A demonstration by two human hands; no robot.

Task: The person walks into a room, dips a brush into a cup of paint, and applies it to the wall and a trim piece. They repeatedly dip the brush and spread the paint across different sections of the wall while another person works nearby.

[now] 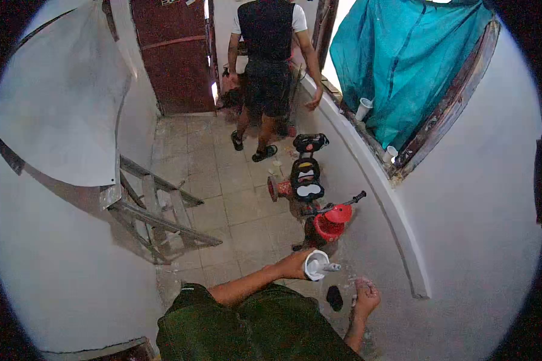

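My left hand (294, 265) is wrapped around a white cup (315, 260), held out in front of my body. Inside the cup is some whitish material, and a pale tool-like piece (332, 267) sticks out over its rim to the right. My right hand (366, 296) is low at the right, close to the wall, with its fingers curled together. Whitish smears show on the fingertips; whatever they may pinch is too small to make out. Between my body and the right hand a dark oval shape (335, 298), perhaps a shoe, shows on the floor.
A red and black ride-on toy (330, 224) stands by the right wall, with a black wheeled toy (308, 177) behind it. A wooden ladder (162, 210) is at left. Another person (268, 66) stands near the brown door (174, 54). White cups (364, 109) sit on the ledge beneath teal netting (403, 66).
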